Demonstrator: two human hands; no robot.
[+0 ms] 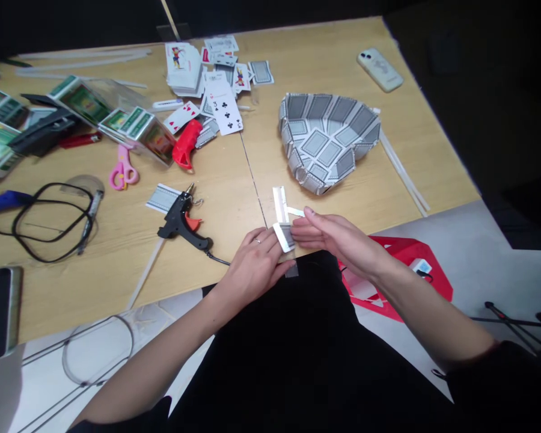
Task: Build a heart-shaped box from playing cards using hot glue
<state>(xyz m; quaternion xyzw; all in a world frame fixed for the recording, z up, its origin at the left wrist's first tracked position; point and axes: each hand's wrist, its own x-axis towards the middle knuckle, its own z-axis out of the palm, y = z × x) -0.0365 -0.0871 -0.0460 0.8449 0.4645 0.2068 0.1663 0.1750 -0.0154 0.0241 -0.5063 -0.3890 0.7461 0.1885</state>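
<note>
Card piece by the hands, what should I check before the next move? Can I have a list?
1. Card piece within reach of left hand and right hand: ok, it is at the fingertips of both.
2. Hands away from the glue gun's nozzle: ok.
3. Glue gun clear of the loose card: not ok, they overlap in view.
4. Glue gun cool: cannot tell.
5. Pink scissors away from the hands: ok.

On my feed, the tabletop (225, 174) is evenly, moderately lit with soft shadows; two o'clock sinks to near-black. I get slight softness: the folded card (285, 237) at dial centre blurs, its edge bright white.
</note>
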